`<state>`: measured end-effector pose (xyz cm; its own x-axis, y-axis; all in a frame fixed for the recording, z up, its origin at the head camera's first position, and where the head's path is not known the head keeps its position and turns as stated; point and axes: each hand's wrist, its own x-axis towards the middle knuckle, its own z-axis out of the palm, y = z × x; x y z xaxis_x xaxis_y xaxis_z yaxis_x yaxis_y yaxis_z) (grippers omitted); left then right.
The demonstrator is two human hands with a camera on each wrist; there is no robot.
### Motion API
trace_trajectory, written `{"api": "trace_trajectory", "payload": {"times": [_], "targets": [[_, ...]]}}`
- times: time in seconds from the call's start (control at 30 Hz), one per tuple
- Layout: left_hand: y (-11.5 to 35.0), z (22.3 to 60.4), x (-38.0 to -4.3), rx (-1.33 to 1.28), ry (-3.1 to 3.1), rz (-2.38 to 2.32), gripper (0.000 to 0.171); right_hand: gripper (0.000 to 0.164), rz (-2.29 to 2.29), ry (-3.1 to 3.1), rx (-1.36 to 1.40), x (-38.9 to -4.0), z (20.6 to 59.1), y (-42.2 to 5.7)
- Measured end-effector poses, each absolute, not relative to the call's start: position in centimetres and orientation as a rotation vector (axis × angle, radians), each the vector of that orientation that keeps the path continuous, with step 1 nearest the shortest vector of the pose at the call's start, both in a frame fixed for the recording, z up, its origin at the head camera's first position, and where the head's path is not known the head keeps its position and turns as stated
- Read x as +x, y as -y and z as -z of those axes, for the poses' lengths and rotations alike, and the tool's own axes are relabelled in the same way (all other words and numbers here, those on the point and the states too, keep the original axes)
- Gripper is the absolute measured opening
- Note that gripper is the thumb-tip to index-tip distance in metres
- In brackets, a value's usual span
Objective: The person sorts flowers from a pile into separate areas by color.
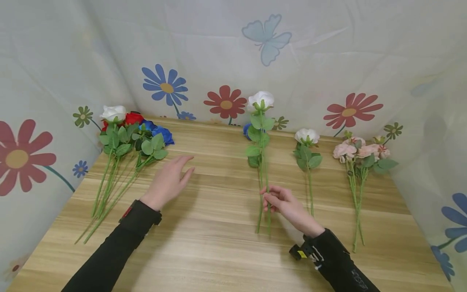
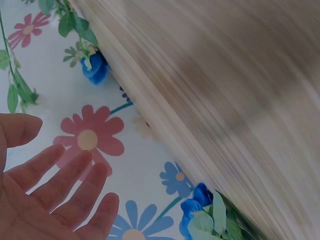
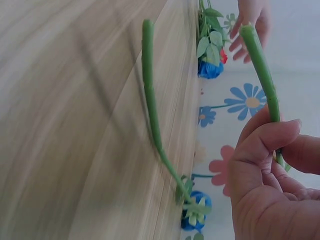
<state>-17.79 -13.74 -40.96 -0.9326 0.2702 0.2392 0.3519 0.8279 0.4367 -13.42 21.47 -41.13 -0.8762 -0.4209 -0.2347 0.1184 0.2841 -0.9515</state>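
My right hand [image 1: 288, 207] pinches the green stem [image 3: 260, 65] of a white rose [image 1: 260, 101] low down, between thumb and fingers. That rose is held up, bloom away from me. Beneath it a blue rose [image 1: 247, 130] lies on the table, partly hidden; its bloom [image 3: 196, 210] and stem [image 3: 151, 105] show in the right wrist view. My left hand [image 1: 168, 180] hovers with fingers extended and holds nothing, its palm [image 2: 30, 210] seen in the left wrist view. Nearest to it is a bunch with white [image 1: 114, 113], red [image 1: 133, 118] and blue roses [image 1: 163, 135].
Right of my right hand lies another white rose [image 1: 307, 136]. Farther right are several pale pink flowers [image 1: 344, 151], stems toward me. Behind the wooden table [image 1: 219, 251] hangs a cloth [image 1: 204, 44] printed with flowers and a butterfly.
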Motion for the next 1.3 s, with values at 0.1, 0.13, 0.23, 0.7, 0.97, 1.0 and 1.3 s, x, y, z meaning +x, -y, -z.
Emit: {"api": "trace_trajectory", "payload": {"times": [0.1, 0.13, 0.23, 0.7, 0.97, 1.0, 1.3], "targets": [[14.4, 41.2, -17.8, -0.503, 2.824, 0.691, 0.041, 0.035, 1.620, -2.136, -0.225, -13.3, 41.1, -22.7], [14.6, 41.3, -17.8, -0.512, 2.819, 0.679, 0.040, 0.035, 1.615, -2.149, -0.210, -13.2, 41.1, -23.2], [15.1, 41.4, -17.7, -0.535, 2.819, 0.643, 0.039, 0.034, 1.593, -2.185, -0.172, -13.0, 41.1, -24.7], [17.0, 41.3, -17.3, -0.472, 2.827, 0.622, 0.040, 0.034, 1.429, -2.363, -0.108, -12.8, 40.1, -30.9], [17.4, 41.7, -17.4, -0.476, 2.822, 0.613, 0.041, 0.029, 1.219, -2.521, -0.130, -12.5, 40.0, -33.5], [17.4, 41.7, -17.4, -0.478, 2.819, 0.612, 0.041, 0.028, 1.203, -2.529, -0.139, -12.5, 40.0, -33.8], [17.4, 41.9, -17.3, -0.477, 2.827, 0.618, 0.041, 0.028, 1.070, -2.540, -0.136, -12.4, 40.8, -35.1]]}}
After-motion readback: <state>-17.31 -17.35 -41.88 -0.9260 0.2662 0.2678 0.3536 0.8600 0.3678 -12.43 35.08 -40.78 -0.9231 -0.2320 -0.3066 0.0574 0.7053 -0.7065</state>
